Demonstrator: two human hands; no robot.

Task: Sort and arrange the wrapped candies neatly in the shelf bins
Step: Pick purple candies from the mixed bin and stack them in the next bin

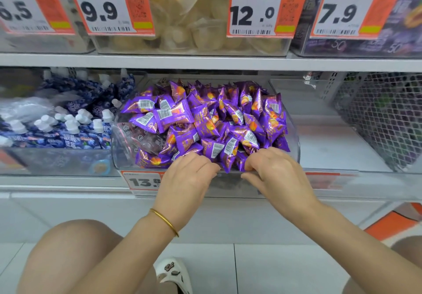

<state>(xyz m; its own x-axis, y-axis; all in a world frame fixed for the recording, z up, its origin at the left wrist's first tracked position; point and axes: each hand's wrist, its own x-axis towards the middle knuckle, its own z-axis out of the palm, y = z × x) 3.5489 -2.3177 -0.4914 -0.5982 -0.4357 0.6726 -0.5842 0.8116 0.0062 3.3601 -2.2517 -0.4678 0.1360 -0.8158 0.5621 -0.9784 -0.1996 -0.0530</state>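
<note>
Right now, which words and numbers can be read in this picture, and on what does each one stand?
"6.5": first upper tag, cropped
"9.9": second upper tag
"12.0": third upper tag
"7.9": fourth upper tag
"13.8": lower tag, partly behind left hand
"50": purple packs
"Cat": slipper
Small print and wrappers: too blurred

A clear plastic bin (294, 143) on the lower shelf is heaped with purple wrapped candies (205, 120). The left hand (187, 177), with a gold bangle (164, 223) on the wrist, and the right hand (276, 172) both lie over its front rim, fingers curled onto the nearest candies. Whether they grip any is not clear. Blue spout pouches (68, 129) fill the next bin on the left.
</note>
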